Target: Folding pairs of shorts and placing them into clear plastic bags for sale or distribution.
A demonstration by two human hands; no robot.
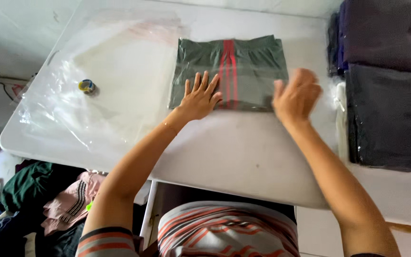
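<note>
Both hands (248,97) on bagged garment (253,62), prob.

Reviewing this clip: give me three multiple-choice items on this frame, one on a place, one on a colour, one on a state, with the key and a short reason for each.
1. Where does the small roll of tape lie?
A. On the clear plastic sheets at the table's left
B. On the folded garment
C. On the dark stack at the right

2. What colour are the stripes down the folded grey-green garment?
A. White
B. Red
C. Yellow

3. How is the left hand placed?
A. Closed in a fist above the table
B. Gripping the tape roll
C. Flat, fingers spread, on the garment

Key:
1 A: the tape roll sits on the plastic sheets, apart from the garment.
2 B: the folded garment bears red stripes down its middle.
3 C: the left hand presses palm-down on the garment's near edge, while the right hand is at its right corner, blurred.
</note>
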